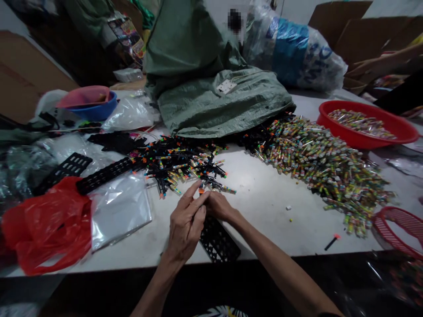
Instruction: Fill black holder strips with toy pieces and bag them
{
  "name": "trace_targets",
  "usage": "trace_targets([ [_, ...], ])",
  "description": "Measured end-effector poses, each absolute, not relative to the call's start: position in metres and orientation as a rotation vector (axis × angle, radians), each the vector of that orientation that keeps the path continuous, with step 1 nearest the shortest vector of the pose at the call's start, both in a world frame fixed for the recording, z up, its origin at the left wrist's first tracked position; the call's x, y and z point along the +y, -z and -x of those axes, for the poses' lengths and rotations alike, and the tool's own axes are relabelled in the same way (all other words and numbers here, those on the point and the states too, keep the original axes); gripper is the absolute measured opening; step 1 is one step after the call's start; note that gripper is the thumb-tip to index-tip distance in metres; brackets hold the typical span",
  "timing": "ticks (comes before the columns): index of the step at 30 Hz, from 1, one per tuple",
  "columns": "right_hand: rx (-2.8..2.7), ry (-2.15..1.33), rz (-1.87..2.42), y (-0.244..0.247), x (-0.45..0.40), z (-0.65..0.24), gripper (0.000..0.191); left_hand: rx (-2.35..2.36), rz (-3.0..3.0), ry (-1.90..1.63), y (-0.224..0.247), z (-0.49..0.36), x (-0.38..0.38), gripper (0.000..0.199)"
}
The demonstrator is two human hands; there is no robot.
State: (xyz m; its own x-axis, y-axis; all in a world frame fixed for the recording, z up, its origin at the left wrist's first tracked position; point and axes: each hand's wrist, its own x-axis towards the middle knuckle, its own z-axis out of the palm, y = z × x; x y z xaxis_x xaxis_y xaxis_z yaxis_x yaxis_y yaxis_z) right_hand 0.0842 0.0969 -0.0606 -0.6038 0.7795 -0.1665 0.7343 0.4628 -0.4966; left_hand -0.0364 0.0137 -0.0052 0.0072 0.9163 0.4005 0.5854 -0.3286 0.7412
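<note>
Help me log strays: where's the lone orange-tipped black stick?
In the head view's lower right, the stick lies near the table edge, left of the red basket.

left hand (187,222) back up, fingers stretched forward, tips beside right hand (218,205); right fingers curled, partly hidden; left forearm (154,284), right forearm (280,259) bare, slanting inward.

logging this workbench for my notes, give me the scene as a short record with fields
Surface: white table
Left hand grip: beside a small orange-tipped piece; exact hold unclear
Right hand grip: meets the left, fingers partly hidden
Under the hands: black perforated tray
Beyond the hands: mixed pile of black pieces and colourful tubes
Right side: heap of small tubes, red basin
Left side: red plastic bag, clear plastic sleeves
</note>
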Motion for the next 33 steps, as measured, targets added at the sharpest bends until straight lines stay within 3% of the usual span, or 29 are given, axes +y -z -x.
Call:
trace_targets([
  [5, -2.577, -0.591, 1.767, 0.047, 0.127, -0.127, 0.018, 1.656, -1.777, -1.396, 0.005, 0.035, 0.014, 0.032],
  [8, -2.608, -0.646, 1.746, 0.045, 0.12, -0.144, 0.01, 1.637, -1.729, -1.407, 0.006, 0.029, 0.011, 0.032],
  [11, -2.392, -1.083, 1.589, 0.053, 0.086, -0.145, 0.015, 1.61, -1.702, -1.449, 0.008, 0.027, 0.009, 0.031],
  [14, -1.785, -1.658, 1.327, 0.07, 0.047, -0.13, 0.019, 1.605, -1.709, -1.452, 0.008, 0.028, 0.008, 0.03],
  [17, -1.384, -1.808, 1.142, 0.085, 0.026, -0.107, 0.026, 1.623, -1.724, -1.423, 0.007, 0.03, 0.008, 0.03],
  [20, -1.603, -1.617, 1.245, 0.088, 0.022, -0.089, 0.022, 1.623, -1.739, -1.415, 0.008, 0.029, 0.008, 0.031],
  [23, -2.159, -1.14, 1.435, 0.082, 0.018, -0.079, 0.011, 1.606, -1.744, -1.429, 0.01, 0.028, 0.008, 0.032],
  [25, -2.401, -0.907, 1.46, 0.078, 0.015, -0.076, 0.017, 1.597, -1.756, -1.429, 0.01, 0.029, 0.007, 0.033],
  [31, -2.739, -1.046, 1.216, 0.059, 0.079, -0.092, 0.022, 1.676, -2.032, -1.299, 0.0, 0.039, 0.005, 0.038],
  [33, -2.588, -0.682, 1.519, 0.047, 0.127, -0.096, 0.023, 1.731, -2.207, -1.212, -0.005, 0.04, 0.006, 0.041],
])
